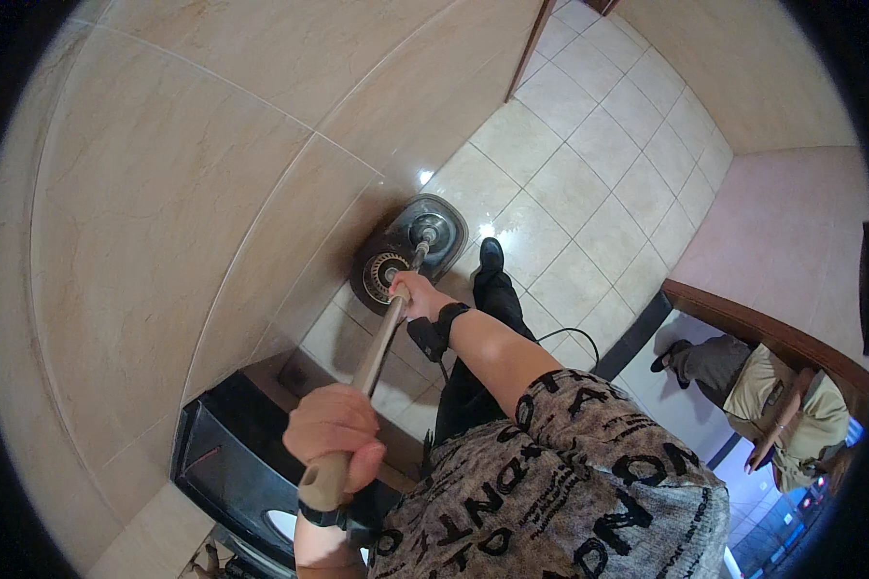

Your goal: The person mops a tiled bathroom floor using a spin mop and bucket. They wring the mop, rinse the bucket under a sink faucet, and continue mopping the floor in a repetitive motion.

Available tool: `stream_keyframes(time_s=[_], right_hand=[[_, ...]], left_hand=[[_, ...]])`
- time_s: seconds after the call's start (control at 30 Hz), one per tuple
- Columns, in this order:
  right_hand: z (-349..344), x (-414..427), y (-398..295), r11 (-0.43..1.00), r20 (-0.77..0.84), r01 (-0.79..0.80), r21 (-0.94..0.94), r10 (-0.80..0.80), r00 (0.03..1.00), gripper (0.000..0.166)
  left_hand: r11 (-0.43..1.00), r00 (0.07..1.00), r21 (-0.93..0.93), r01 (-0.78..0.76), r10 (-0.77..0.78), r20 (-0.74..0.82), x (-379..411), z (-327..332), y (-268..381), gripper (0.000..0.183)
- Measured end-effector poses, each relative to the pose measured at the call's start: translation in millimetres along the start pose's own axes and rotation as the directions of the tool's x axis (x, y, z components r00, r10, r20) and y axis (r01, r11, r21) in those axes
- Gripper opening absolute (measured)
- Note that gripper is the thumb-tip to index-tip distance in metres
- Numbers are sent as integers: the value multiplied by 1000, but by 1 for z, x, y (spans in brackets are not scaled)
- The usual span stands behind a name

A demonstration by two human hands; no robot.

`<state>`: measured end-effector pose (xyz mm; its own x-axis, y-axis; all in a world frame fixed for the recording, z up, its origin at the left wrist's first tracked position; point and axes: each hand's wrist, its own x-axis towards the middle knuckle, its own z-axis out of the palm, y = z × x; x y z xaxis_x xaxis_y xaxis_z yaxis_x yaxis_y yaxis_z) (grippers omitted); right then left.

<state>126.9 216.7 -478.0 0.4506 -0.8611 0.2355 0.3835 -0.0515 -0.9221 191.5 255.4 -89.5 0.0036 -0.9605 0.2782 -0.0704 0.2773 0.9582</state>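
Observation:
A spin mop with a beige and metal handle (380, 344) slants across the middle of the view. Near its top end, by the hanging hole, my left hand (337, 434) is closed around it. Farther down, my right hand (414, 293) grips the handle above the bucket. The mop's lower end stands in the round well of a dark oval mop bucket (458, 253), and a slotted spin basket (385, 273) sits in the bucket's nearer half. The mop head itself is hard to make out. Both wrists wear black straps, the right one with a black device.
The bucket stands on a tiled floor (572, 174) beside a beige tiled wall (261, 181). A glossy black cabinet or bin (246, 456) is at lower left. My shoe (491, 253) is right of the bucket, near a black cable (583, 333). Another person (753, 405) is beyond a dark threshold.

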Motion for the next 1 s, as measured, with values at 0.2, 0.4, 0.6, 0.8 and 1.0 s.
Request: stream_keyframes(time_s=[0.2,0.4,0.6,0.8,1.0], right_hand=[[11,8,-27,111,91,-567,816,944,316,14],[59,17,-82,291,98,-556,778,819,566,12],[77,31,-122,-76,236,-442,894,918,319,9],[36,43,-86,293,105,-647,704,859,502,10],[45,51,-72,-4,199,-486,874,915,350,12]], left_hand=[[995,995,95,23,-32,93,-20,-1,5,19],[983,970,-45,-177,182,160,0,-44,75,15],[943,908,-162,-290,325,265,26,-38,75,26],[938,929,-283,-200,274,250,37,-35,36,15],[948,954,-233,-216,255,155,41,-44,28,18]])
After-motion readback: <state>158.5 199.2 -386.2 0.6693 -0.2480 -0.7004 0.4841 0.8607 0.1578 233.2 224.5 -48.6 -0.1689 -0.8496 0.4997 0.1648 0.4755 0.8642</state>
